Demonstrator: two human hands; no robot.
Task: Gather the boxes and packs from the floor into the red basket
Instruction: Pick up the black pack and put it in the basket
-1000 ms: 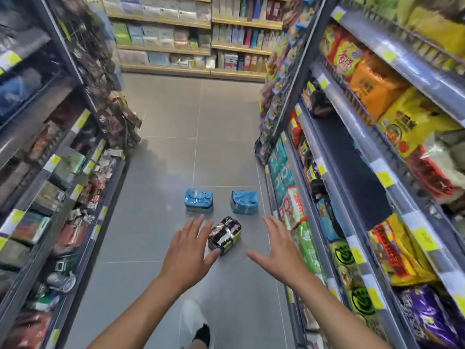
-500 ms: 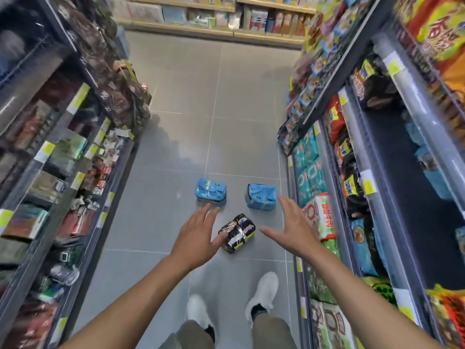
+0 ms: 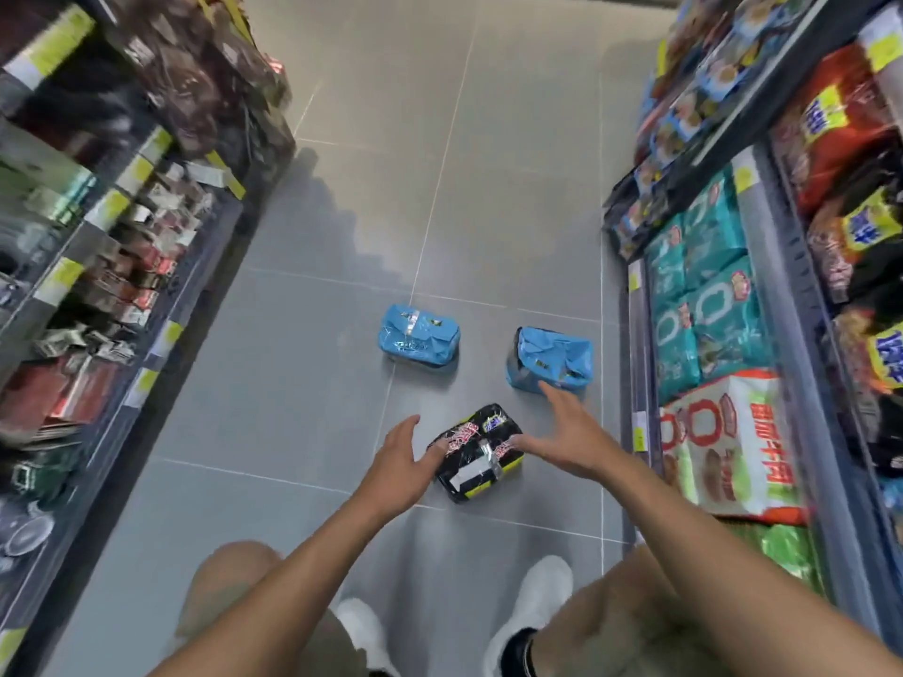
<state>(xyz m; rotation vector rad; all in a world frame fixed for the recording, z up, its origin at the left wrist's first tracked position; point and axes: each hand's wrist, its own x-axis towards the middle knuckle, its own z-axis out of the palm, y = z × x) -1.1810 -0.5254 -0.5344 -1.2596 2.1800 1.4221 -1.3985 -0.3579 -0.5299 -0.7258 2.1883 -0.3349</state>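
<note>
Where half a second ago both hands hovered short of the black pack [image 3: 476,452], they now flank it: the left hand [image 3: 403,459] sits at its left end with fingers spread, thumb tip at or on the wrapper edge, and the right hand [image 3: 564,439] reaches over its right end, palm down, fingers splayed. Neither hand is closed on anything; actual contact can't be confirmed from this angle. The view has tilted further down, so the far shelving is gone from the top of frame, and bent knees in tan shorts plus two white shoes [image 3: 530,610] fill more of the bottom. The three packs lie in the same arrangement as before. The black pack is a squat block in glossy crinkled film with red and white print and a silver tape strip across it, lying skewed on the grey floor tiles [image 3: 312,393]. The left blue pack [image 3: 419,336] and right blue pack [image 3: 549,366] are similar soft foil-look bundles, wrinkled and shiny, lying apart from each other beyond the black one; the right one is just past the right fingertips. Metal shelves [image 3: 786,266] of bagged goods line both sides of the aisle. The red basket isn't in view.
</note>
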